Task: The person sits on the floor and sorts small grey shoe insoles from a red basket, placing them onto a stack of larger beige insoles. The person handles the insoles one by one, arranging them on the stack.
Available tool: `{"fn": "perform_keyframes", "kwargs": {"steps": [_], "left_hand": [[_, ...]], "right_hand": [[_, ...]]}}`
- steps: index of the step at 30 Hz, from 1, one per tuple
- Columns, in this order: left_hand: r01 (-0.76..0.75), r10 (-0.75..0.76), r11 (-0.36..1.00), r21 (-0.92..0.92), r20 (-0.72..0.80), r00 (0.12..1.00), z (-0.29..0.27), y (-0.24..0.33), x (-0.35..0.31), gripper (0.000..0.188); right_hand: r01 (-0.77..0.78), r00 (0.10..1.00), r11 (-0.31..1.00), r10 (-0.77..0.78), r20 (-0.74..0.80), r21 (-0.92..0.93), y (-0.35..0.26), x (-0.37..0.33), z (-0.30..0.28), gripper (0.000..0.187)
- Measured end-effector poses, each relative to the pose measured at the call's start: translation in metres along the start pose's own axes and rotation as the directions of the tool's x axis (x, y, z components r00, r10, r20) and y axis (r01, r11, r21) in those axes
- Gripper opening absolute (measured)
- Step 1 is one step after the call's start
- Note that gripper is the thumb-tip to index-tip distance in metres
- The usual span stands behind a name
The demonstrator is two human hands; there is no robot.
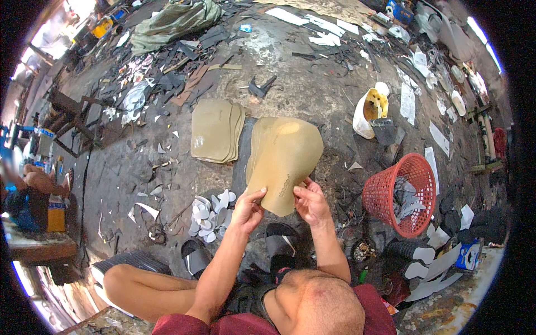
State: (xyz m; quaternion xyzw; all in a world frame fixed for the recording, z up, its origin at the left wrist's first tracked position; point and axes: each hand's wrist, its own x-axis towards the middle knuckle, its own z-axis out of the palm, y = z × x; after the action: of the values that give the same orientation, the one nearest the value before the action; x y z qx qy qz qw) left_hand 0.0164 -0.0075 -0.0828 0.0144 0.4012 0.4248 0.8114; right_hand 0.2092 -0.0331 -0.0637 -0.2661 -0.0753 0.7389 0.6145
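A tan, curved flexible sheet [290,164] is held up in front of me, its narrow end toward me and a dark dotted marking along its lower right edge. My left hand [248,212] pinches its near left edge between thumb and fingers. On the near right edge, my right hand [311,202] grips it the same way, closed. Behind the held sheet, edges of more tan material show at its left; how many layers lie there is hidden. To the left, a stack of similar tan sheets [216,131] with rounded corners lies on the floor.
Grey oval pieces [209,216] are heaped near my left forearm. At right stand a red perforated basket [377,192] with grey scraps inside and a cut white jug [362,124] with yellow residue. Dark offcuts [206,39] litter the far floor. Sandals [196,258] lie by my legs.
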Motion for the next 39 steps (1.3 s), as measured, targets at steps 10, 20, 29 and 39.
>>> {"fn": "perform_keyframes", "kwargs": {"steps": [10,20,29,39], "left_hand": [[-0.540,0.141,0.201,0.818,0.521,0.842,0.002,0.095,-0.076,0.036],[-0.003,0.551,-0.465,0.885,0.292,0.781,-0.127,0.046,0.023,0.055],[-0.440,0.670,0.205,0.874,0.203,0.714,-0.072,-0.002,-0.025,0.056],[-0.306,0.488,0.531,0.790,0.011,0.873,-0.083,0.046,-0.037,0.039]], "right_hand": [[0.378,0.914,-0.450,0.043,0.404,-0.809,-0.059,-0.058,0.070,0.081],[-0.102,0.648,-0.268,-0.749,0.141,-0.958,-0.001,0.039,-0.012,0.085],[0.153,0.986,0.568,-0.144,0.085,-0.809,0.090,0.020,0.010,0.040],[0.336,0.872,0.119,-0.413,0.261,-0.934,0.066,-0.007,0.008,0.013]]}}
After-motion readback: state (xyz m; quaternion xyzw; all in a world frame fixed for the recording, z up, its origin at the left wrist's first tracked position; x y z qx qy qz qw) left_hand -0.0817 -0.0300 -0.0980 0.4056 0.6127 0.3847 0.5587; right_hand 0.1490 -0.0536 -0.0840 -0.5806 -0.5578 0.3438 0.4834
